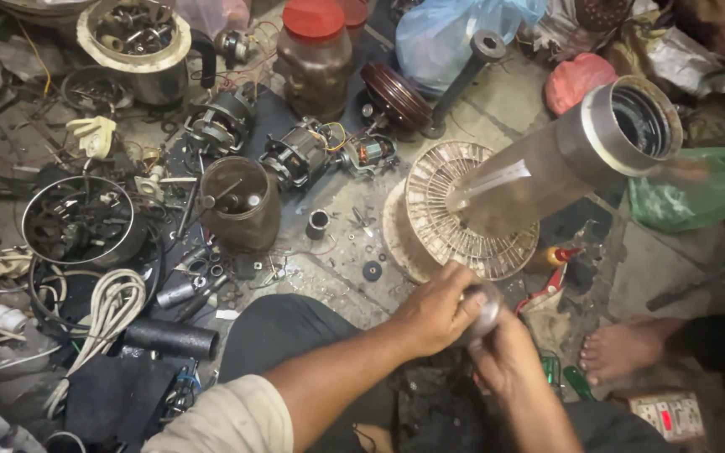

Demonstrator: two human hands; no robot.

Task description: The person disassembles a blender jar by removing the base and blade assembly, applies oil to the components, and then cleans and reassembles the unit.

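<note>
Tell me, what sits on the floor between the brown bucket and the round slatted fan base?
In the head view, a small dark metal ring stands between the bucket and the fan base, amid scattered screws and washers.

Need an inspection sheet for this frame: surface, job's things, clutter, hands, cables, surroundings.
Surface: grimy floor, littered with small washers and screws.
Job's things: small round metal part, gripped between both hands; exact kind cannot be told.
Clutter: ribbed disc under a tilted metal tube; electric motors; brown jar with red lid; dark open can; black pipe.
Hands: left hand wraps the part from above; right hand holds it from below.
Cables: white cord bundle; thin coloured wires on the motors.
Surroundings: blue bag, green bag, a bare foot at right.
</note>
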